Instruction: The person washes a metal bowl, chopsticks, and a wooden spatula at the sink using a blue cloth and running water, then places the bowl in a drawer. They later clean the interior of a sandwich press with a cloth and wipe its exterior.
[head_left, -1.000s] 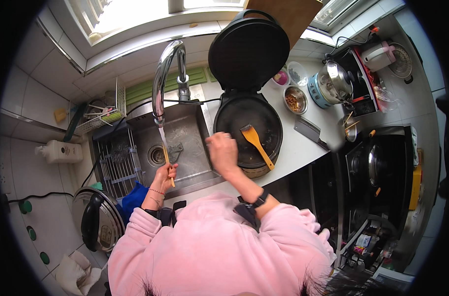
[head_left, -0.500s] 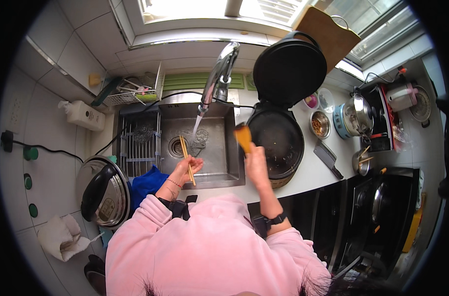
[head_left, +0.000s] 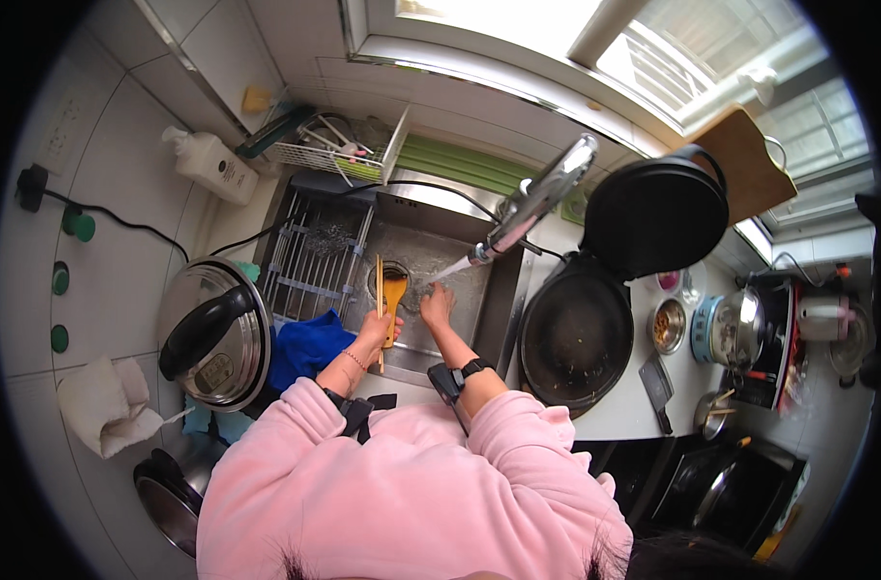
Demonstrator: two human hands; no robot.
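From my head view, the left grip [head_left: 375, 332] is over the near part of the sink [head_left: 497, 319], its fingers closed around two things at once: the pair of wooden chopsticks [head_left: 380, 275] and the orange-yellow spatula [head_left: 394, 293]. Both stand out lengthwise past my fingers toward the drain, side by side, the spatula's dark-edged blade overlapping the drain ring in this view.

My right grip [head_left: 438, 305] is just to the right of them, fingers bent at the lower end of the water stream running from the faucet [head_left: 542, 198]. I can't tell whether those fingers are spread or pressed together. A narrow gap separates the two hands.

Both forearms cross the sink's near edge. To the left, the wire rack [head_left: 310, 266] takes up that side of the basin, and the blue cloth [head_left: 313, 346] lies close by my left wrist, so room there is tight. To the right, I have a strip of steel between my right hand and the basin's right wall. Beyond that rim, a narrow band of white bench [head_left: 622, 406] leads to the open round griddle [head_left: 576, 338]; the cleaver [head_left: 657, 387] lies farther right, well apart from my hands.
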